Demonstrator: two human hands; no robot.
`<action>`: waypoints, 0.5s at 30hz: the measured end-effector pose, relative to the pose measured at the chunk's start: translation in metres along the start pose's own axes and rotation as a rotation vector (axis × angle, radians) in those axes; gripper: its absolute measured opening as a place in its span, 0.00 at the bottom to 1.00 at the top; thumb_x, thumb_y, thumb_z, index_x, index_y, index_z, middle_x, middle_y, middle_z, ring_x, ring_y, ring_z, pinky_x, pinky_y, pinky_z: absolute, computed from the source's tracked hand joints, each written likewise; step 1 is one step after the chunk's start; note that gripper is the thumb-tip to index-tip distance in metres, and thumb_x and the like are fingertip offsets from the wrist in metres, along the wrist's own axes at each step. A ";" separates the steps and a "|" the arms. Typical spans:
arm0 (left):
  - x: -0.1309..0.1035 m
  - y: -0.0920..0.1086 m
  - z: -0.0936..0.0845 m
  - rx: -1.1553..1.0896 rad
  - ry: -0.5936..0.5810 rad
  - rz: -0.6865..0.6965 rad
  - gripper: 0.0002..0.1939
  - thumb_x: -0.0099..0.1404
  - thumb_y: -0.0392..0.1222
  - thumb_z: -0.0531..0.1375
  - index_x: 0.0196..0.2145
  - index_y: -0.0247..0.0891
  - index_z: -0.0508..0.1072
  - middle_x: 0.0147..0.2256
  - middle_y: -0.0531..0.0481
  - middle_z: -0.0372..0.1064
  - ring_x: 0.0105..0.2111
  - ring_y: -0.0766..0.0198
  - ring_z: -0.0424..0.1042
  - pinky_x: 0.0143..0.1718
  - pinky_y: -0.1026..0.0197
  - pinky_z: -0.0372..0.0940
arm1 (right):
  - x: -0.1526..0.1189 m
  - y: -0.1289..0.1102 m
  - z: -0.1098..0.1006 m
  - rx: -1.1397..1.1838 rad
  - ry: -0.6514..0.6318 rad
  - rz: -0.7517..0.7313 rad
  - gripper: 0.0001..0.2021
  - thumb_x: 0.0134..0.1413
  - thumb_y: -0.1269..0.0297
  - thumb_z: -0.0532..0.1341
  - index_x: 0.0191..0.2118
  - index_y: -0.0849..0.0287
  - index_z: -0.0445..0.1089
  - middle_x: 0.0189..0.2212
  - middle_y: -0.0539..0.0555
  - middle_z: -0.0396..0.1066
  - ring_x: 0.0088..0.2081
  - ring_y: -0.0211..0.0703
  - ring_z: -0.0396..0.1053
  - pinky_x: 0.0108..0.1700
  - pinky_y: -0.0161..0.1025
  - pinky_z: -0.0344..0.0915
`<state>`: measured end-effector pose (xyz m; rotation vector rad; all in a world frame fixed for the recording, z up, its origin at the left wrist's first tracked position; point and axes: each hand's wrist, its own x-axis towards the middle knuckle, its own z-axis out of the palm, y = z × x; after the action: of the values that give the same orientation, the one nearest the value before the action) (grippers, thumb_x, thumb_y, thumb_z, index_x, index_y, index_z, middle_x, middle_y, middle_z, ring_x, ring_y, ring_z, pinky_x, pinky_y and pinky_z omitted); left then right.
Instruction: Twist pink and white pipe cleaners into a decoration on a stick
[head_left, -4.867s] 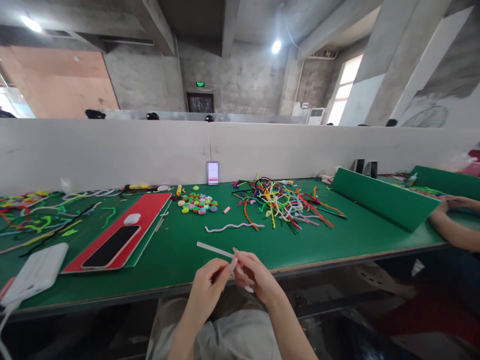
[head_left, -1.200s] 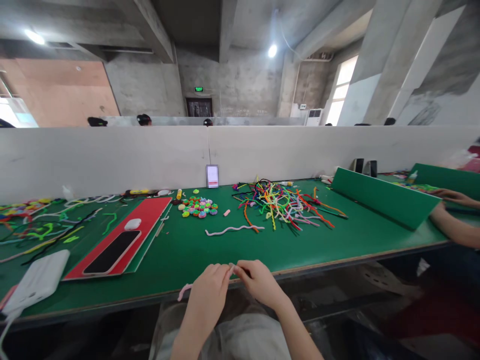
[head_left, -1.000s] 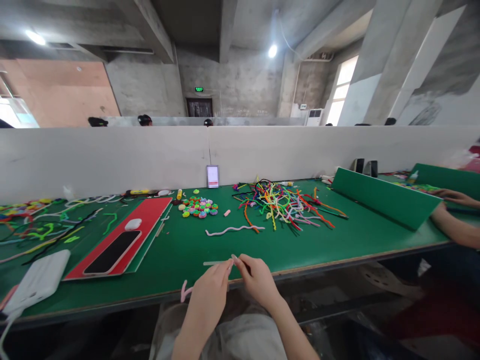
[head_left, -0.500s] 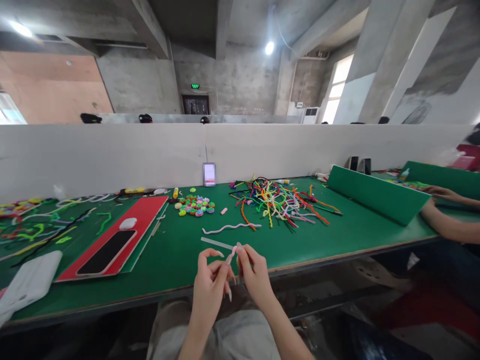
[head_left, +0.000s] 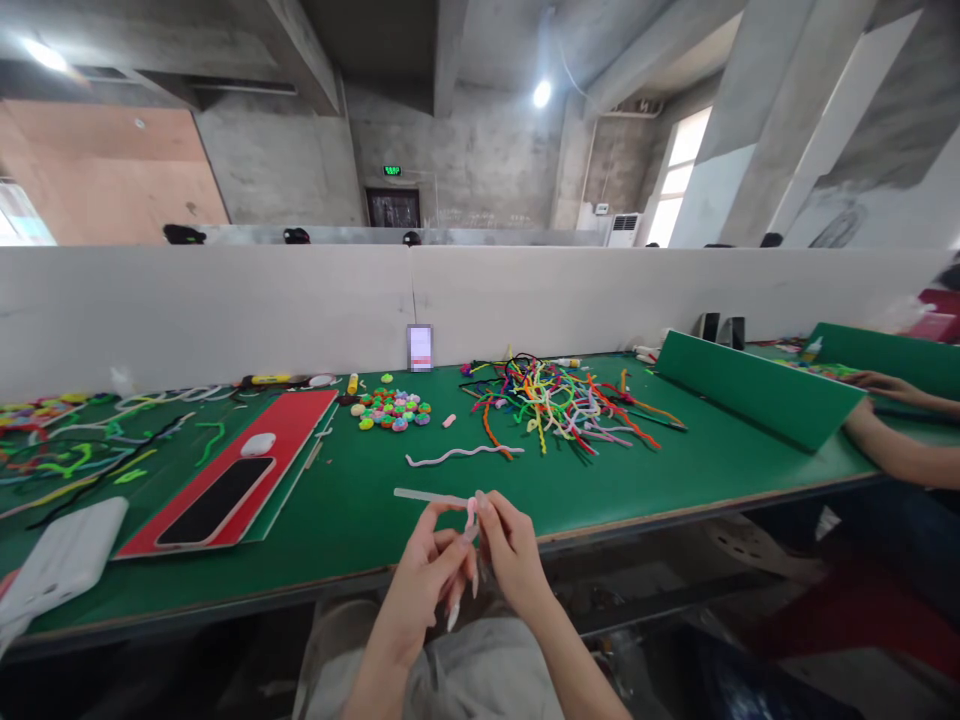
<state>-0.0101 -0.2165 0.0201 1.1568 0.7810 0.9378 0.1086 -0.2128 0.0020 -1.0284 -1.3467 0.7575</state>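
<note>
Green bench (head_left: 615,490) spreads before us, its near edge just past our lap, where our two hands meet. Our left hand (head_left: 429,572) has its grip clamped on a pink fuzzy strip (head_left: 472,510), thumb against fingers; our right hand (head_left: 513,545) has its grip pressed together on the end of a translucent stick (head_left: 424,495), right where the strip meets it. The stick points leftward above our left hand; whether the strip goes fully around it, we cannot tell. To our left lie a white device (head_left: 71,550) and a red board (head_left: 300,415) bearing a dark-screened phone (head_left: 215,500) and a small white case (head_left: 259,444). Farther in, we see a wavy lilac stem (head_left: 459,453), a short pink piece (head_left: 449,420), a cluster of colorful rounds (head_left: 394,410) and a tangled heap of fuzzy stems (head_left: 555,405). At right, a co-worker's hand (head_left: 885,386) shows past a green panel (head_left: 757,392). Behind it all, we face a white partition (head_left: 225,310) and a concrete wall (head_left: 487,150)
</note>
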 end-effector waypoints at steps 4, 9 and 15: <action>-0.002 -0.001 -0.006 -0.008 -0.044 -0.035 0.19 0.59 0.46 0.55 0.45 0.41 0.54 0.17 0.59 0.63 0.08 0.77 0.53 0.07 0.76 0.41 | 0.000 -0.004 0.000 0.206 -0.093 0.123 0.17 0.56 0.55 0.49 0.21 0.59 0.54 0.12 0.41 0.45 0.13 0.27 0.45 0.14 0.28 0.44; -0.006 0.003 -0.009 0.083 -0.100 -0.033 0.16 0.57 0.47 0.56 0.39 0.40 0.54 0.16 0.59 0.63 0.08 0.77 0.52 0.08 0.76 0.41 | -0.001 -0.006 -0.001 0.357 -0.210 0.241 0.17 0.54 0.51 0.51 0.22 0.59 0.57 0.10 0.39 0.45 0.10 0.26 0.43 0.10 0.25 0.43; -0.013 0.008 -0.010 0.301 -0.120 0.023 0.13 0.59 0.49 0.54 0.36 0.39 0.56 0.17 0.58 0.63 0.10 0.77 0.52 0.11 0.74 0.46 | -0.003 -0.006 -0.006 0.391 -0.311 0.296 0.18 0.52 0.50 0.53 0.23 0.61 0.61 0.08 0.38 0.44 0.08 0.25 0.42 0.09 0.25 0.43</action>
<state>-0.0262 -0.2234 0.0262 1.4726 0.8313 0.7781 0.1135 -0.2188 0.0072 -0.8240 -1.2470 1.3897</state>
